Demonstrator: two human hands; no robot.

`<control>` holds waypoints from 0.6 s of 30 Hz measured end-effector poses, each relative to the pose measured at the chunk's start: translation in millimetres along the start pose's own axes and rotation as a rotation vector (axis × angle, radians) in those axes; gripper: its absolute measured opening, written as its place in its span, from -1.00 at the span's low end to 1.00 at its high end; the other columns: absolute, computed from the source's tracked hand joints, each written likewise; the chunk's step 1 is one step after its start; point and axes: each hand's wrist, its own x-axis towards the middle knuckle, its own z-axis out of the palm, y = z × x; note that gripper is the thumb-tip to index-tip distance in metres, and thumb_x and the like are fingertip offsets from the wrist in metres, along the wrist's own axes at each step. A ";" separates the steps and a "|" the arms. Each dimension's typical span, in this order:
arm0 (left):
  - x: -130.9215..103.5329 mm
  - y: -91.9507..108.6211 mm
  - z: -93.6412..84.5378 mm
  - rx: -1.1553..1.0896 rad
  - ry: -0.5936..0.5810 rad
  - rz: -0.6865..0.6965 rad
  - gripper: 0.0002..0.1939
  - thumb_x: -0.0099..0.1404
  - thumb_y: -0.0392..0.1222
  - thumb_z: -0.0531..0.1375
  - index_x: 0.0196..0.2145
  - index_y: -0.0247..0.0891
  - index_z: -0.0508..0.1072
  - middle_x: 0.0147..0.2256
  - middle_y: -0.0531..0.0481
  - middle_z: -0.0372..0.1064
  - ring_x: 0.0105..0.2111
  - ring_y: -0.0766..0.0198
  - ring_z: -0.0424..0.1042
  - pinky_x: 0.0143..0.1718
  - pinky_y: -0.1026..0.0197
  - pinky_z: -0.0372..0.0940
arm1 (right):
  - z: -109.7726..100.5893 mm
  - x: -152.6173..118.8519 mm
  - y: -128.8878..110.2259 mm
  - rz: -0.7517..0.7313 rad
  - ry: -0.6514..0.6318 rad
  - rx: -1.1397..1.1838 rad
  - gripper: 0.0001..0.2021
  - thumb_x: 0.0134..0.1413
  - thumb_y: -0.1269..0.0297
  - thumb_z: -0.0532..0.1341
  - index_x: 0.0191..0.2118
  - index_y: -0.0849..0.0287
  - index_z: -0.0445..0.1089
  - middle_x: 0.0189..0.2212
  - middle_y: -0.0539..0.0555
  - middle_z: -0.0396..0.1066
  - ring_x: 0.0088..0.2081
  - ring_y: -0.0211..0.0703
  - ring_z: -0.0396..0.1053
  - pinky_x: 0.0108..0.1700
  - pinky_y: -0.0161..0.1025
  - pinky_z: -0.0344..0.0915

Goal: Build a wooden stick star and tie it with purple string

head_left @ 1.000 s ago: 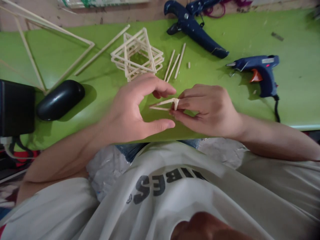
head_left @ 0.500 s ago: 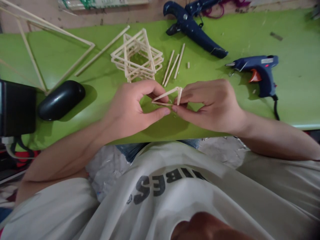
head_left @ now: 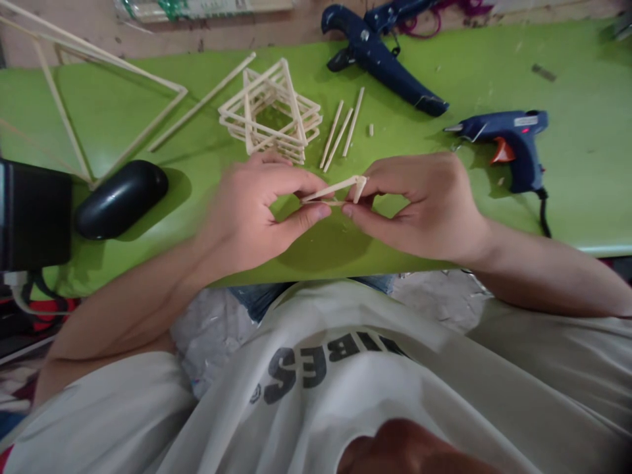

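Observation:
Between my two hands is a small triangle of wooden sticks point(head_left: 332, 189), held just above the front of the green table. My left hand point(head_left: 261, 207) pinches its left corner between thumb and fingers. At the other end, the thumb and fingers of my right hand point(head_left: 419, 204) grip the lower right part, below the upper joint. Parts of the triangle are hidden by the fingertips. Just beyond my left hand stands a stacked star-shaped frame of sticks point(head_left: 271, 112). Several loose sticks point(head_left: 340, 138), one of them a short stub, lie beyond the triangle.
A blue glue gun point(head_left: 508, 138) with a lit red light lies at the right, its cord running forward. Behind it rests a dark blue cutter tool point(head_left: 385, 66). On the left are a black mouse point(head_left: 122, 199), a black box point(head_left: 34, 214) and a large stick frame point(head_left: 133, 66).
The small triangle has tilted and its upper joint has shifted slightly right. My left fingers have moved a little along its left corner; the table objects stay put.

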 end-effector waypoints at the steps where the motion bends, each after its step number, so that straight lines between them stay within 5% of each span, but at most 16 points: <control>1: -0.2 0.7 -1.1 0.002 0.010 0.003 -0.82 0.58 0.09 0.39 -0.03 0.07 0.79 -0.19 0.06 0.72 -0.13 0.08 0.69 0.15 -0.10 0.65 | -0.2 0.1 0.0 0.009 0.006 -0.002 -0.85 0.43 0.42 0.43 -0.25 0.10 0.58 -0.37 0.00 0.62 -0.35 -0.25 0.53 -0.26 -0.21 0.40; 12: 1.2 -6.5 6.3 -0.114 0.040 0.020 -0.80 0.60 0.15 0.39 -0.08 0.07 0.76 -0.16 0.07 0.75 -0.22 0.11 0.67 -0.05 -0.07 0.66 | -2.5 0.1 -1.2 0.071 0.056 0.078 -0.86 0.25 0.48 0.48 -0.27 0.08 0.62 -0.36 0.00 0.68 -0.38 -0.22 0.54 -0.32 -0.23 0.49; 18: -1.0 -2.4 9.5 -0.188 0.039 -0.075 -0.78 0.58 0.17 0.41 -0.08 0.06 0.77 -0.15 0.06 0.74 -0.11 0.04 0.74 0.02 -0.12 0.71 | 1.9 0.8 -3.0 0.046 0.064 0.088 -0.86 0.29 0.49 0.50 -0.23 0.11 0.61 -0.35 0.02 0.69 -0.37 -0.26 0.55 -0.33 -0.26 0.47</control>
